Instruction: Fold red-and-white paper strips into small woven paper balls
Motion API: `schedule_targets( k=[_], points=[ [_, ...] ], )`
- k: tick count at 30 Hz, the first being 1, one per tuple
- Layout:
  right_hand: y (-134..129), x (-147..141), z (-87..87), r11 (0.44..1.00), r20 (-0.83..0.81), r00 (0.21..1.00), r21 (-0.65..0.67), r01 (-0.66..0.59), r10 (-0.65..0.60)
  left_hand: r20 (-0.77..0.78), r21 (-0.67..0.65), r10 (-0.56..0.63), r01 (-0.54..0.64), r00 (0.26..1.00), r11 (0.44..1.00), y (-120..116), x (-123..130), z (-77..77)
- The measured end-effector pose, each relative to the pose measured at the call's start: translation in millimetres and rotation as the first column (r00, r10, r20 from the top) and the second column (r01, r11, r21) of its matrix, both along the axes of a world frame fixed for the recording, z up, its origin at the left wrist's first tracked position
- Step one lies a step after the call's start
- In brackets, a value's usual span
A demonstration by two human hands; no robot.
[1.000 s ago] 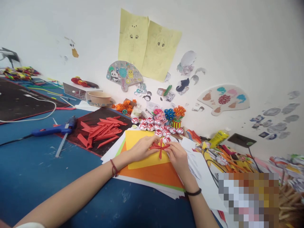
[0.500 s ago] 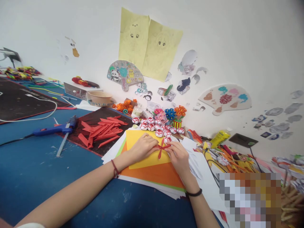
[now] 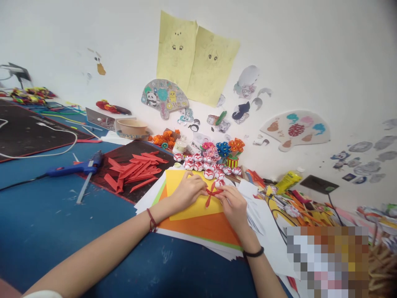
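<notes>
Between my two hands is a small red cross-shaped paper piece [image 3: 208,201] with narrow petal-like arms. My left hand [image 3: 190,191] pinches its left arm, fingers closed. From the other side, the fingertips of my right hand [image 3: 232,203] close on its right arm. Below both hands lies a yellow paper sheet [image 3: 180,211], on top of an orange sheet [image 3: 201,227] and a stack of white and green paper. Just beyond my fingers sit several red-and-white folded paper balls [image 3: 209,174].
To the left, folded red paper strips [image 3: 133,170] are heaped on a black mat [image 3: 108,188]. Beside them lies a blue glue gun [image 3: 74,169]. Small colourful flowers [image 3: 222,150] stand against the wall. A yellow bottle [image 3: 288,181] and paper scraps lie to the right.
The view has shifted slightly, so everything sits a little further right. Both hands keep hold of the red paper piece, with hardly any movement of the fingers.
</notes>
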State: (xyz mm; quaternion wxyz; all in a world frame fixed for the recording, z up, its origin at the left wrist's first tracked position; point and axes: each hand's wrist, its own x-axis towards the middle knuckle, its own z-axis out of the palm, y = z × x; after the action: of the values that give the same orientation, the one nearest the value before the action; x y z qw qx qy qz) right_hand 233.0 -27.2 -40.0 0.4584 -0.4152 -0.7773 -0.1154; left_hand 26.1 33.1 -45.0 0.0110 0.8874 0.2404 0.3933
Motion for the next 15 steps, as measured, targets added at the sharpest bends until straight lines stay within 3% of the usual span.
schedule_targets(
  k=[3,8,15],
  points=[
    [0.3,2.3,0.6,1.0,-0.005,1.0,0.012,0.019,-0.019,-0.018,0.004,-0.006,0.006,1.0,1.0,-1.0,-0.5,4.3],
    [0.0,3.2,0.4,0.999,0.011,0.999,0.029,0.038,-0.039,-0.128,0.126,0.013,0.003,0.992,0.992,-3.5,-2.5,9.5],
    [-0.5,2.0,0.0,0.999,0.043,0.999,-0.028,0.021,-0.019,-0.236,0.234,0.103,-0.046,0.966,0.971,-2.4,-2.6,6.0]
  ],
)
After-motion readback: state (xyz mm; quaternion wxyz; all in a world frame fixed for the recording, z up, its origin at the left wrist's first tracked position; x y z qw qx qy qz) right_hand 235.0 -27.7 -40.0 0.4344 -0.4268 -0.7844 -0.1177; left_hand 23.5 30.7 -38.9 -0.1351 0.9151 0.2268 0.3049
